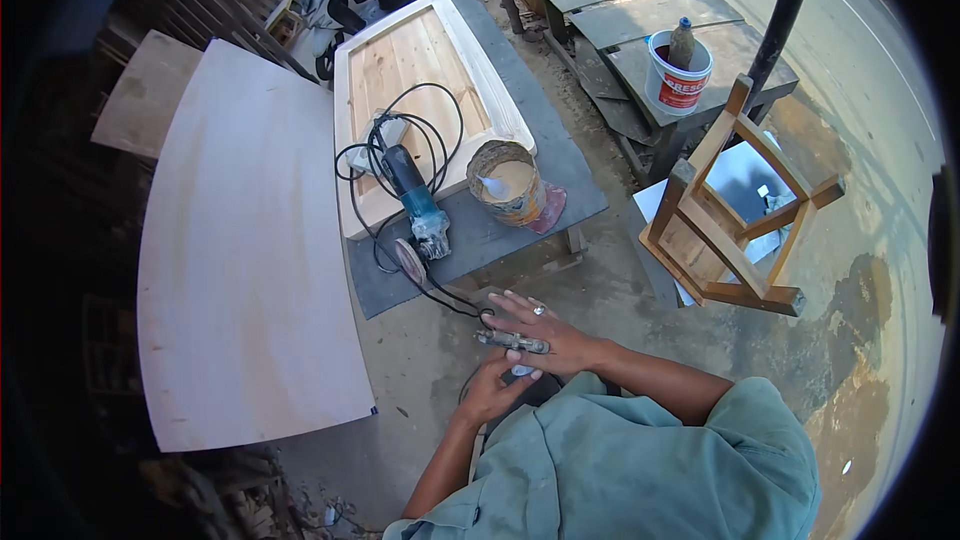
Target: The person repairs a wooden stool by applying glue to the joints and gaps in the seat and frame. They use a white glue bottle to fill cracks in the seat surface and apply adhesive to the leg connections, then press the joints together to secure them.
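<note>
My right hand lies spread over a slim metal tool; left hand pinches its underside. It looks stiff and light; grip mid-shaft.

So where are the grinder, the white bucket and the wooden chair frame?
Grinder [412,196], head view: on its teal body, lying on the grey table.
White bucket [680,88], head view: on its side wall.
Chair frame [722,240], head view: on a wooden rail, lower left side.
</note>
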Available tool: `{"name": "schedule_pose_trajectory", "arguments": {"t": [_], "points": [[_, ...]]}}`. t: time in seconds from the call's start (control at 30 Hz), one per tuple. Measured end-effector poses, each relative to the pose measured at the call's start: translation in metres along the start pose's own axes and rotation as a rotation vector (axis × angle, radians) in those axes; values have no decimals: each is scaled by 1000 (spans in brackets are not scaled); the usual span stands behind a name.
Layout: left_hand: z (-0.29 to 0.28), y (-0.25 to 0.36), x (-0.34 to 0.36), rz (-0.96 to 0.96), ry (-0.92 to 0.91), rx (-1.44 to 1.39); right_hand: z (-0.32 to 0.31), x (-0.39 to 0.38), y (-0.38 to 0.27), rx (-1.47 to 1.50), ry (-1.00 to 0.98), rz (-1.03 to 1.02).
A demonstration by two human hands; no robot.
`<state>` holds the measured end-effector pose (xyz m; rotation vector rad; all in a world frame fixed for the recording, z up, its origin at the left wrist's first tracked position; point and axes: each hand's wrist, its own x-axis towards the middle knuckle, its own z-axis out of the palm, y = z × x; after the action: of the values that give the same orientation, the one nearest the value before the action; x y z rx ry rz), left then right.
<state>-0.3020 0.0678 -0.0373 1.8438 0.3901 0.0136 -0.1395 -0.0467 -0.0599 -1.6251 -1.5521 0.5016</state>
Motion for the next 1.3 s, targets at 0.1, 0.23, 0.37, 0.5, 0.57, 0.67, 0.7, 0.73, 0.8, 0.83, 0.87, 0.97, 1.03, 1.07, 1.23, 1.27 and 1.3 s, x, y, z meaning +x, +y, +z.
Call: {"name": "schedule_pose_trajectory", "arguments": {"t": [0.1,0.23,0.37,0.5,0.57,0.67,0.7,0.73,0.8,0.83,0.87,0.97,1.03,1.07,1.23,1.27,1.3], "points": [[-22,-4,10,21,-65,5,-34,30,-5,-8,-210,31],[-56,-21,31,154,-49,116,-127,86,22,495,-274,237],[-96,-35,53,72,-165,79,-144,177,66,-316,175,474],[-124,-41,76,47,-283,67,-102,215,143,-774,-98,379],[-132,-52,84,87,-330,59,-87,221,158,-848,-249,393],[-138,-80,94,158,-372,46,-82,221,172,-936,-378,364],[-137,-82,97,152,-392,36,-80,218,176,-947,-362,355],[-136,-82,102,147,-429,22,-79,212,181,-956,-346,364],[-139,-80,107,183,-446,9,-77,213,177,-967,-397,376],[-139,-80,109,202,-454,2,-78,214,174,-973,-424,383],[-137,-85,113,210,-468,-22,-78,215,177,-983,-428,356],[-136,-79,119,245,-475,-18,-77,212,177,-987,-447,358],[-136,-75,121,229,-480,5,-79,216,170,-895,-391,376],[-135,-72,125,223,-494,16,-83,218,164,-848,-359,396],[-130,-38,127,156,-517,85,-125,195,91,-560,145,423],[-125,-35,131,142,-530,102,-137,177,82,-500,286,439],[-120,-34,135,125,-538,143,-148,150,74,-411,430,438]]}}
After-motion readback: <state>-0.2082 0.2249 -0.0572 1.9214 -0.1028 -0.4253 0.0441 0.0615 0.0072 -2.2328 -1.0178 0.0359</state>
